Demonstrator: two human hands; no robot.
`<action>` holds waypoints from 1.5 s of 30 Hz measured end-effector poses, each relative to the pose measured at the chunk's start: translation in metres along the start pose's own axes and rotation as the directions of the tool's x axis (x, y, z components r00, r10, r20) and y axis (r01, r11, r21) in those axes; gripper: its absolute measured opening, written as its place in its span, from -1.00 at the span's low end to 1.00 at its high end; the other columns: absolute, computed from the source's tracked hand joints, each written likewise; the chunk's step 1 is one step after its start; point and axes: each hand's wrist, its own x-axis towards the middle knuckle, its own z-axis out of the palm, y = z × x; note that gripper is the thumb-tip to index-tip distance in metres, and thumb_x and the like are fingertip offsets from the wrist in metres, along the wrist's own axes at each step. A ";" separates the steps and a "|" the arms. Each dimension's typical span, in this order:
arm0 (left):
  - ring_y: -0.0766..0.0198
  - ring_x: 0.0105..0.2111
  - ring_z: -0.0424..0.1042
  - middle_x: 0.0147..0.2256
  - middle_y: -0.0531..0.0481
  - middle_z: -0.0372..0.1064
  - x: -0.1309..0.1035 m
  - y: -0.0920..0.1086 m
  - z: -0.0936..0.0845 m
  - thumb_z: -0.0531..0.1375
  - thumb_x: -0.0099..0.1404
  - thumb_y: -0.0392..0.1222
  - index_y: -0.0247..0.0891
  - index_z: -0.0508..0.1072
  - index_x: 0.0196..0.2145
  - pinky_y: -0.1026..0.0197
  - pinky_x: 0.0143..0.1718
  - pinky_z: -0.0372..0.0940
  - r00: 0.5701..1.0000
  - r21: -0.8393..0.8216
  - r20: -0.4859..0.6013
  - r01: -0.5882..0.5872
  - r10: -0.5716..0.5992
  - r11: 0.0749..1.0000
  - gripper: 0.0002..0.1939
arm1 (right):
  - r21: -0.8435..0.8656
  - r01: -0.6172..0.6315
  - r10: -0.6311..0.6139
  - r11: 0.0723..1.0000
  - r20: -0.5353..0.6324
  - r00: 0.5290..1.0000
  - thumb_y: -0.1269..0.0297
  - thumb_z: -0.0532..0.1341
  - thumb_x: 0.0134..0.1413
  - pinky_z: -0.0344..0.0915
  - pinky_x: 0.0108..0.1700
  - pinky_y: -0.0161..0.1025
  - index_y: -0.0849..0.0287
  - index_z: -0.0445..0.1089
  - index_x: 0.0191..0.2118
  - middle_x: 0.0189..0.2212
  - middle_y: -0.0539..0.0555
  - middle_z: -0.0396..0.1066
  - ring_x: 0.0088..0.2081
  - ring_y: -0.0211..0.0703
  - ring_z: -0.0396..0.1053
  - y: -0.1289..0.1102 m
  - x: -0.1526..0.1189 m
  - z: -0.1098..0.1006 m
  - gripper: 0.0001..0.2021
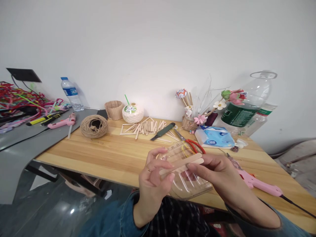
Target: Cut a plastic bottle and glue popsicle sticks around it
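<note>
Two wooden craft sticks (184, 163) lie nearly side by side between my hands, slightly fanned at the right end. My left hand (155, 177) pinches their left end between thumb and fingers, a ring on one finger. At the right end, my right hand (212, 171) grips them with its thumb on the near side. Just beneath is a clear plastic tray (190, 184), ribbed, at the table's front edge. Scissors with red handles (195, 145) rest behind it. A pink glue gun (261, 185) lies to the right of my right hand, partly hidden by it.
Behind my hands are a pile of craft sticks (148, 127), a utility knife (163, 131) and a tissue pack (214, 136). Farther left are a twine ball (93, 126) and another pink glue gun (61, 122). A large plastic bottle (243, 113) stands back right.
</note>
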 end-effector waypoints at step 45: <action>0.35 -0.45 0.22 -0.53 0.10 0.21 0.064 0.050 -0.016 0.21 0.15 -0.15 -0.29 0.29 -0.60 0.30 -0.38 0.10 0.448 0.569 0.698 0.126 -0.558 0.813 -0.74 | -0.406 -0.129 0.278 0.905 0.333 0.901 0.22 0.19 0.03 0.09 -0.48 -0.42 0.23 0.40 -0.50 -0.58 -0.05 0.32 -0.51 -0.36 0.22 -0.012 -0.010 0.001 -0.79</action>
